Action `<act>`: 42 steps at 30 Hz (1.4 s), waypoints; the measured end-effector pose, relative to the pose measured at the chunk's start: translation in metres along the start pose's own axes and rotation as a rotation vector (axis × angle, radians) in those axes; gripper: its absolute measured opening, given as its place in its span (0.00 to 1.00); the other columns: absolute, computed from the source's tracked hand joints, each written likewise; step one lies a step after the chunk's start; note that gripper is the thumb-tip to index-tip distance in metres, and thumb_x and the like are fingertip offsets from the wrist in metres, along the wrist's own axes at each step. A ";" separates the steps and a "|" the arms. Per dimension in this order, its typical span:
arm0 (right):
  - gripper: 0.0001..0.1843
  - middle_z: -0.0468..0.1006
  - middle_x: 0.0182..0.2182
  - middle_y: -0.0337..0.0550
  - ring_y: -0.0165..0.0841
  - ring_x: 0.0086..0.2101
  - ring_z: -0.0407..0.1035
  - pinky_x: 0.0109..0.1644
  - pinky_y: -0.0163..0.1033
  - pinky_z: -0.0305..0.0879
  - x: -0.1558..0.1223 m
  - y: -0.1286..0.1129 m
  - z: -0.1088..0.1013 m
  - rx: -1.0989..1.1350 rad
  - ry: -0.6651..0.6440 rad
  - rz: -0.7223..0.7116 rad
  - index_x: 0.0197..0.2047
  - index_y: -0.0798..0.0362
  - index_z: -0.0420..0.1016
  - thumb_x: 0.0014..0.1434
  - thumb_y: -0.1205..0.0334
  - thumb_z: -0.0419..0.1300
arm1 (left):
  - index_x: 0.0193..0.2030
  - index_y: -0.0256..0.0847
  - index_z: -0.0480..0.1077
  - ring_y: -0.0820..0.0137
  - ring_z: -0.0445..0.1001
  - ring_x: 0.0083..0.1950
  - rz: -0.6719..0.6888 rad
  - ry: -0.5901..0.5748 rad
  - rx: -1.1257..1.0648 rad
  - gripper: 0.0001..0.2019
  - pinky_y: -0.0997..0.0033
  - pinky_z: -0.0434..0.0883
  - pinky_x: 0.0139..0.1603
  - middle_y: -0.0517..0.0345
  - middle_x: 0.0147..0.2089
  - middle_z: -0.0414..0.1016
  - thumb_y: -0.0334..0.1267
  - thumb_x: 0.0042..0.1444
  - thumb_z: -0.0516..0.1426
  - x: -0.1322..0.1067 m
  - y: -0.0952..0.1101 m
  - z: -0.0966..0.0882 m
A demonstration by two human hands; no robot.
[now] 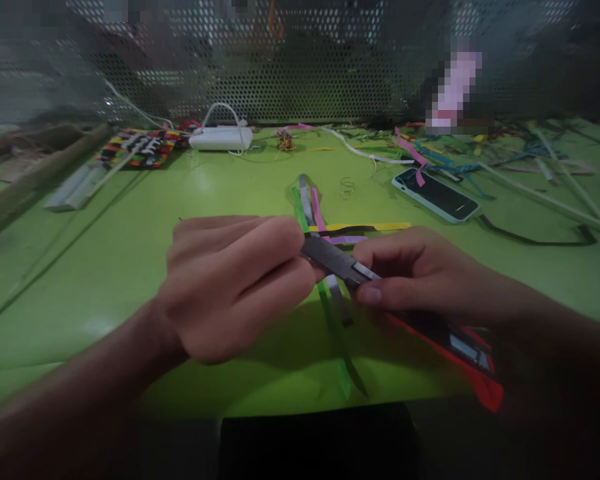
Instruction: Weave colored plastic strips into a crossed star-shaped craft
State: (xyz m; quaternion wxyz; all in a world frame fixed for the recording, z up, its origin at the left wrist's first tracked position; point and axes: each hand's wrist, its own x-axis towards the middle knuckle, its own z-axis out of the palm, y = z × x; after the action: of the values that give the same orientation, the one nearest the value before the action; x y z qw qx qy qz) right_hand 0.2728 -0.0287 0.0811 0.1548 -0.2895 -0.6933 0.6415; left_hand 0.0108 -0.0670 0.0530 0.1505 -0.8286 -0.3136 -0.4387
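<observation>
My right hand (420, 270) is closed around a red and black utility knife (443, 340), its red end pointing down to the right. From the knife's front a grey flat piece (330, 257), which looks like its blade, reaches to my left hand. My left hand (240, 283) is closed, with its fingertips at the far end of that piece; the pinch itself is partly hidden. Beneath and behind lie crossed flat strips: a green strip (333, 333), a pink strip (318, 208), a grey strip (305, 197), a yellow strip (385, 227) and a purple strip (349, 239).
The green table (105, 267) ends at a front edge near me. A phone (435, 193) lies at right, beside a bent black strip (535, 237). A white power strip (220, 139), a woven multicoloured piece (140, 148) and tangled strips line the back, before a perforated metal panel (280, 87).
</observation>
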 end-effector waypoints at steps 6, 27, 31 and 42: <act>0.24 0.72 0.27 0.35 0.28 0.27 0.63 0.30 0.34 0.61 -0.003 0.000 0.002 0.020 0.066 0.013 0.36 0.51 0.76 0.68 0.41 0.75 | 0.35 0.46 0.76 0.72 0.69 0.25 0.043 -0.006 0.018 0.16 0.65 0.65 0.25 0.63 0.27 0.70 0.40 0.80 0.60 0.005 0.000 0.002; 0.21 0.72 0.30 0.37 0.30 0.32 0.64 0.35 0.36 0.62 -0.003 0.000 0.003 -0.105 0.060 -0.029 0.36 0.52 0.80 0.69 0.43 0.74 | 0.40 0.46 0.72 0.71 0.75 0.29 0.193 -0.127 0.036 0.10 0.65 0.71 0.27 0.63 0.33 0.78 0.31 0.73 0.66 0.014 -0.003 -0.013; 0.22 0.74 0.33 0.38 0.31 0.34 0.65 0.36 0.36 0.64 -0.003 0.001 0.002 -0.143 0.074 -0.019 0.37 0.52 0.82 0.69 0.41 0.74 | 0.38 0.47 0.73 0.70 0.77 0.29 0.118 -0.138 0.051 0.11 0.63 0.72 0.28 0.63 0.33 0.77 0.31 0.71 0.67 0.014 0.002 -0.015; 0.25 0.70 0.28 0.35 0.29 0.30 0.63 0.32 0.35 0.61 -0.004 0.001 0.003 -0.086 0.077 -0.042 0.35 0.52 0.78 0.69 0.39 0.74 | 0.37 0.47 0.71 0.73 0.72 0.25 0.153 -0.003 0.039 0.12 0.65 0.67 0.24 0.66 0.29 0.73 0.31 0.72 0.67 0.008 -0.007 -0.001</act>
State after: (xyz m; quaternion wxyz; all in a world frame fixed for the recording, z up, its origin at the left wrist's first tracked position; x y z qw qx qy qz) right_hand 0.2737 -0.0336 0.0805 0.1820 -0.3056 -0.7198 0.5962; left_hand 0.0085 -0.0592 0.0602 0.1990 -0.8478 -0.2581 -0.4185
